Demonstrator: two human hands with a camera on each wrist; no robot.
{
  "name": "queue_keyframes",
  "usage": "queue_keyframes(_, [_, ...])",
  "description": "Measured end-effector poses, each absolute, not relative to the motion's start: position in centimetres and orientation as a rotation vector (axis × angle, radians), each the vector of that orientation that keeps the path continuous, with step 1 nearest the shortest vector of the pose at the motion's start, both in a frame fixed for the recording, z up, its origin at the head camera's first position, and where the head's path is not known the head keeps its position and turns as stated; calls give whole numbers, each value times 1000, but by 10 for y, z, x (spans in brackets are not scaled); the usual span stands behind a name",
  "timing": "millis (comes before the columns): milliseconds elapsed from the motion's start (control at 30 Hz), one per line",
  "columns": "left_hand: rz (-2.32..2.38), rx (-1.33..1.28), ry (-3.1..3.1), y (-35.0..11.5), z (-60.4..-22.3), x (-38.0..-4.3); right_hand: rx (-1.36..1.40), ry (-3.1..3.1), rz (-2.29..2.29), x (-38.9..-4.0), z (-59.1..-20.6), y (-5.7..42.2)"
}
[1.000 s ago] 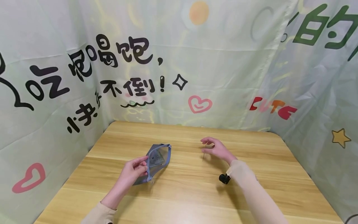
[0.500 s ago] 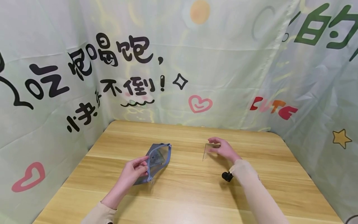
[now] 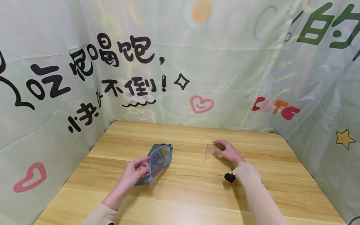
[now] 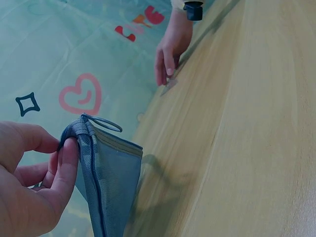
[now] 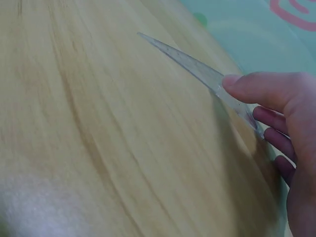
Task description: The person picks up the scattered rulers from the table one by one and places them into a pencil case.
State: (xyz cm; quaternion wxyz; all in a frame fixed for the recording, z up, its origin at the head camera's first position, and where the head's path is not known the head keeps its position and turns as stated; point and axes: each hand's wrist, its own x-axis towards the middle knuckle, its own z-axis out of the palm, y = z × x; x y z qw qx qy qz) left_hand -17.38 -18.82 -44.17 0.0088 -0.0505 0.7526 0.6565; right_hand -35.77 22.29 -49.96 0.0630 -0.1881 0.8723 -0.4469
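My left hand (image 3: pixel 133 172) pinches the rim of a blue-grey zip pouch (image 4: pixel 116 170) between thumb and fingers. The pouch's mouth gapes open, and a flat greyish piece (image 3: pixel 158 158) shows inside it in the head view. To the right, a clear plastic set square (image 5: pixel 190 64) slants over the table, its pointed corner away from the hand. My right hand (image 3: pixel 229 153) pinches its other end, thumb on the near face and fingers behind. Part of the set square is hidden by that hand.
Both hands work over a light wooden table (image 3: pixel 180 200). Printed cloth (image 3: pixel 174 62) hangs behind it and at both sides. A small black camera (image 3: pixel 230 177) sits by the right wrist.
My right hand has moved a little to the right, and more of the set square's face now shows. The left hand and the pouch have stayed in place.
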Motion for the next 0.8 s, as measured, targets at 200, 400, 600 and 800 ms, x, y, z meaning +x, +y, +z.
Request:
queue_keyframes(200, [2050, -147, 2347, -188, -442, -174, -549, 2676, -1346, -356, -502, 225])
queue_keyframes(400, [2048, -137, 2352, -187, -442, -173, -524, 2740, -1278, -355, -504, 225])
queue_keyframes(600, [2044, -147, 2355, -185, -441, -172, -543, 2803, -1195, -352, -503, 225])
queue_keyframes(800, [2035, -148, 2360, -185, -442, -171, -527, 2832, -1152, -353, -505, 223])
